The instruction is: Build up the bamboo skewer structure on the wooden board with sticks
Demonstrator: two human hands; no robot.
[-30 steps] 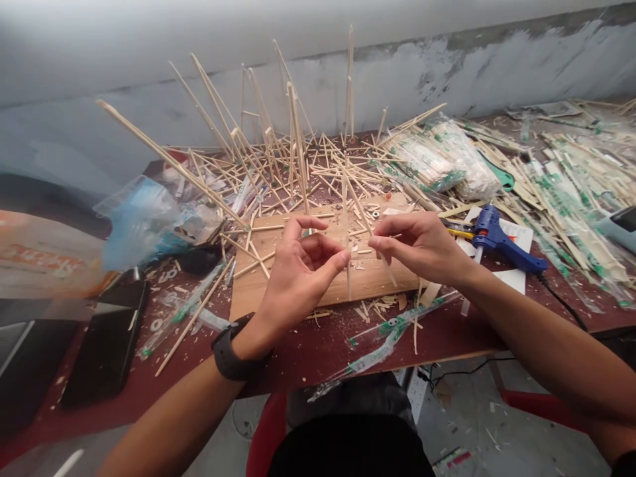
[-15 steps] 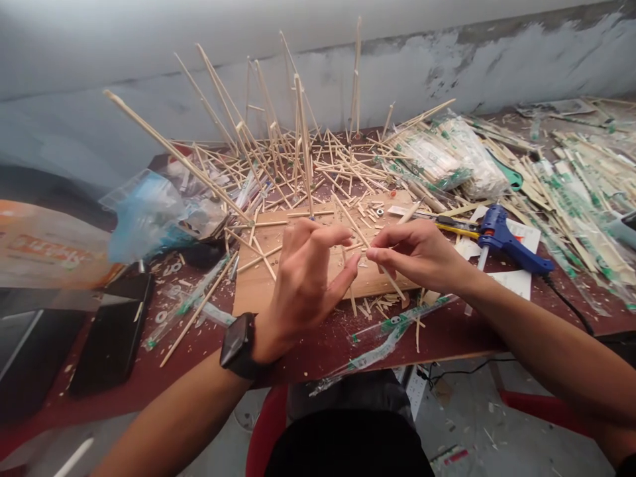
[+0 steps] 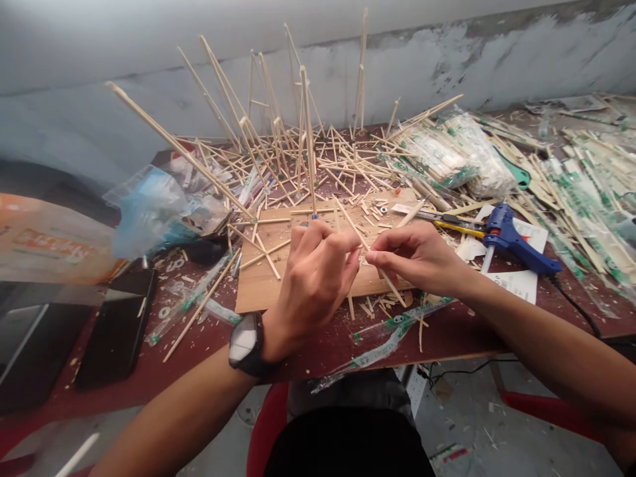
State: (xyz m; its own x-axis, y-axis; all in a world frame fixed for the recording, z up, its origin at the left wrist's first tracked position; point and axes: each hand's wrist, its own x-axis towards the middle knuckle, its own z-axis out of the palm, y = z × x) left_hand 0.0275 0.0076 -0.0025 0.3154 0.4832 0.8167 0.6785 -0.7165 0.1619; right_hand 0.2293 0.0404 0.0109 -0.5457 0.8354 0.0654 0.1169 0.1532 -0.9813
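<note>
My right hand pinches a thin wooden chopstick between thumb and fingers, slanting across the wooden board. A second stick shows below my left hand and appears to belong with the held one; where they join is hidden. My left hand, wearing a black watch, is closed beside the right fingertips. Its thumb and index finger press together, and what lies between them is hidden. Left of it, crossed sticks rest on the board, near tall upright stick frames.
A blue glue gun and a yellow-and-black cutter lie to the right, near packaged chopsticks. At left are a black phone, a blue plastic bag and an orange-white bag. Torn wrappers lie along the front edge.
My left thumb and index finger, apart before, have closed together near the right fingertips. My right hand keeps its pinch on the chopstick. The whole view has shifted slightly.
</note>
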